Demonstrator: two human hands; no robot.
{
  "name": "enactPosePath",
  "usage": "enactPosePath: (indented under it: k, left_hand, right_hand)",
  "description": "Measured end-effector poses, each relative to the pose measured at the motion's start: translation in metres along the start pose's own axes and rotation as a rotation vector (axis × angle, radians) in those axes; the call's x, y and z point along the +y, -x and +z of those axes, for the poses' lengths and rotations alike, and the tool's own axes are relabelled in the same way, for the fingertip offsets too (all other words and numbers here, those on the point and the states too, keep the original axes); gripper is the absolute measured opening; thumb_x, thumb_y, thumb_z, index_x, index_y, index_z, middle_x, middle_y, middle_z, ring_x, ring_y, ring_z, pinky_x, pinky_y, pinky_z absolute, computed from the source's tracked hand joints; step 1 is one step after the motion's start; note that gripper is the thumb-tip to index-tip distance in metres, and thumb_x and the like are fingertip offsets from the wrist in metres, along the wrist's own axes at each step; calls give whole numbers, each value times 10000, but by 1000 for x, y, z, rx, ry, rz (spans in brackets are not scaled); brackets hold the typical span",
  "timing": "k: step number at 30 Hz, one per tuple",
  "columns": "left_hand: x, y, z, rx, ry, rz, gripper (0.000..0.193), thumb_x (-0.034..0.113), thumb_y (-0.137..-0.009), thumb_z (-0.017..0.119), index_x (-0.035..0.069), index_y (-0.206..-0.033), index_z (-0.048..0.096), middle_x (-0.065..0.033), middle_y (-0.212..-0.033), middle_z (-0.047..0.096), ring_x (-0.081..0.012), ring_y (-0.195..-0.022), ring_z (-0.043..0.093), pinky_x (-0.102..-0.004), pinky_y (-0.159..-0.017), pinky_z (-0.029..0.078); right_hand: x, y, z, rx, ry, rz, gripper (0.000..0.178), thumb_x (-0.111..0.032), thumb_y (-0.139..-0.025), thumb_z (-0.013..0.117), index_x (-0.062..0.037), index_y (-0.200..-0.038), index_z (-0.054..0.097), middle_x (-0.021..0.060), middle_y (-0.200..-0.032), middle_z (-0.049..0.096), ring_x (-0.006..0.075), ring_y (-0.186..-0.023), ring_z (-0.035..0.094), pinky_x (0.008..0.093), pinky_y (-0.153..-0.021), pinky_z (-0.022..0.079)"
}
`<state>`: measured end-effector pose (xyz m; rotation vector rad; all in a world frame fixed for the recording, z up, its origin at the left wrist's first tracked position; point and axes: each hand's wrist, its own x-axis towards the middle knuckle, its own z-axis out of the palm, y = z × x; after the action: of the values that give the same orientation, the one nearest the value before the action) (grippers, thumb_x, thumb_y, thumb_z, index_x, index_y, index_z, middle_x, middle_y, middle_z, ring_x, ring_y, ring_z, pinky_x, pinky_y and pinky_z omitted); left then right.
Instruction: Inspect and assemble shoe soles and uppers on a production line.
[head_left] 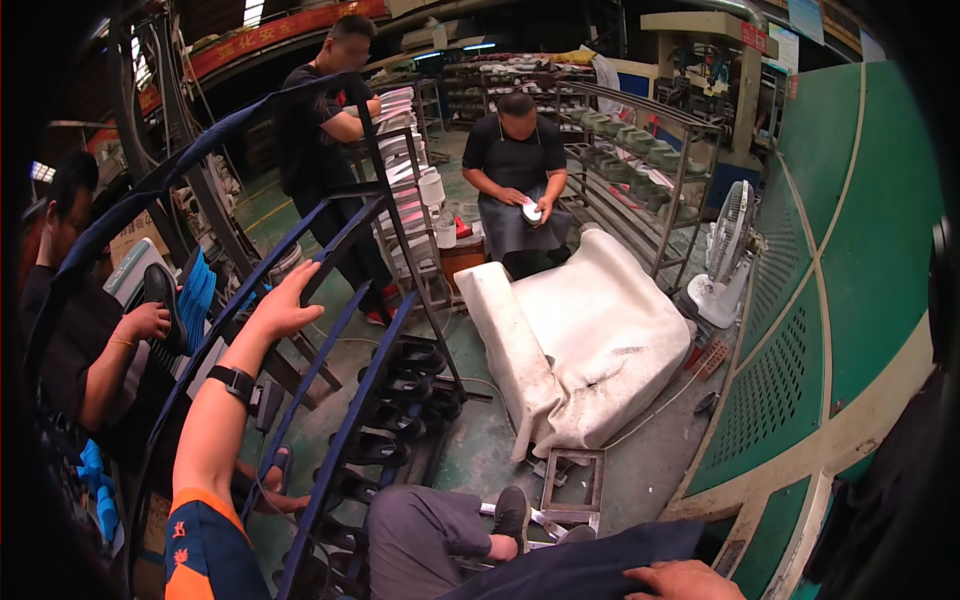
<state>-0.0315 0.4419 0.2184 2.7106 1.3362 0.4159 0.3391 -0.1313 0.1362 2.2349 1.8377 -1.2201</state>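
My left hand, with a black watch on its wrist, is raised beside a rack with dark blue padded bars. Its fingers are stretched out and hold nothing; whether they touch the bar behind them I cannot tell. Black shoes stand in rows on the rack's lower bars. At the lower right, my right hand rests on dark cloth, fingers lying fairly flat and partly cut off by the frame's edge.
A large off-white draped cover fills the middle floor beside a metal frame. Seated and standing people work around it, one handling a white shoe piece. A white fan stands by green panels; shoe racks stand behind.
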Motion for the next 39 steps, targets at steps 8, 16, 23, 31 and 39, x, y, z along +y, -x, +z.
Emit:
enactPosePath:
  k: [8, 16, 23, 31, 39]
  left_hand:
    - [-2, 3, -3, 6, 34, 17, 851, 260, -760, 692, 59, -1517, 357, -195, -1591, 303, -308, -1470, 315, -369, -1187, 292]
    - [-20, 4, 2, 19, 108, 33, 870, 163, -716, 705, 46, -1511, 370, -201, -1581, 324, -317, -1483, 289, -371, -1211, 236]
    - [-2, -5, 3, 0, 89, 30, 886, 183, -724, 709, 57, -1523, 350, -187, -1599, 299, -305, -1491, 274, -365, -1213, 226]
    - [-10, -5, 7, 18, 52, 34, 871, 211, -730, 713, 52, -1512, 363, -202, -1583, 317, -313, -1476, 301, -365, -1204, 251]
    - [1, -2, 1, 24, 60, 28, 865, 234, -728, 706, 58, -1507, 374, -202, -1572, 337, -321, -1462, 327, -370, -1193, 281]
  right_hand:
    - [2, -2, 1, -15, 6, -22, 494, -362, -900, 633, -72, -1298, 586, 201, -1124, 668, 372, -1054, 640, 448, -893, 517]
    - [21, -12, 4, -145, 43, -52, 602, -543, -991, 458, -119, -1417, 494, 191, -1157, 655, 383, -1105, 620, 445, -931, 503]
    - [24, -9, 14, -167, 45, -43, 614, -552, -997, 435, -118, -1429, 479, 214, -1177, 645, 392, -1116, 613, 447, -944, 498]
    - [26, -10, 15, -174, 57, -45, 615, -553, -996, 437, -116, -1425, 481, 218, -1179, 648, 392, -1125, 612, 439, -957, 495]
    - [29, -13, 16, -170, 49, -66, 621, -553, -994, 442, -109, -1427, 481, 220, -1177, 655, 391, -1136, 609, 440, -957, 493]
